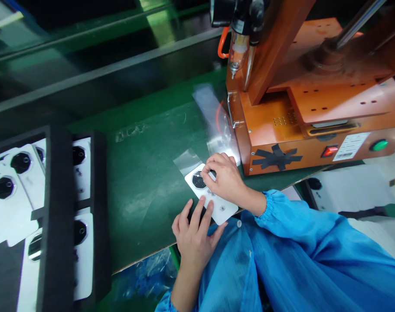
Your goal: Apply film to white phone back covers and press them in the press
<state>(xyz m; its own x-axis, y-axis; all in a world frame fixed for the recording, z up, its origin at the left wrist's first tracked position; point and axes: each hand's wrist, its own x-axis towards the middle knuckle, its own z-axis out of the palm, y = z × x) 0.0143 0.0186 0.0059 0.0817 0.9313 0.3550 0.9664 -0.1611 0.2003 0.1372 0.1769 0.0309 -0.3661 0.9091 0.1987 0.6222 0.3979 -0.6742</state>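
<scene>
A white phone back cover [221,207] with a dark octagonal camera ring lies flat on the green mat [145,173] near its front edge. My left hand [194,236] rests on the cover's near end, fingers spread and pressing it down. My right hand [225,177] is curled over the cover's far end by the camera ring, fingertips pinched at something small that I cannot make out. A clear film strip [188,160] lies just beyond the cover. Both arms wear blue sleeves.
An orange press machine [308,112] with a red switch and a green button stands at the right on the mat. Black foam trays [59,216] holding several white covers sit at the left. More clear film [213,117] lies beside the machine.
</scene>
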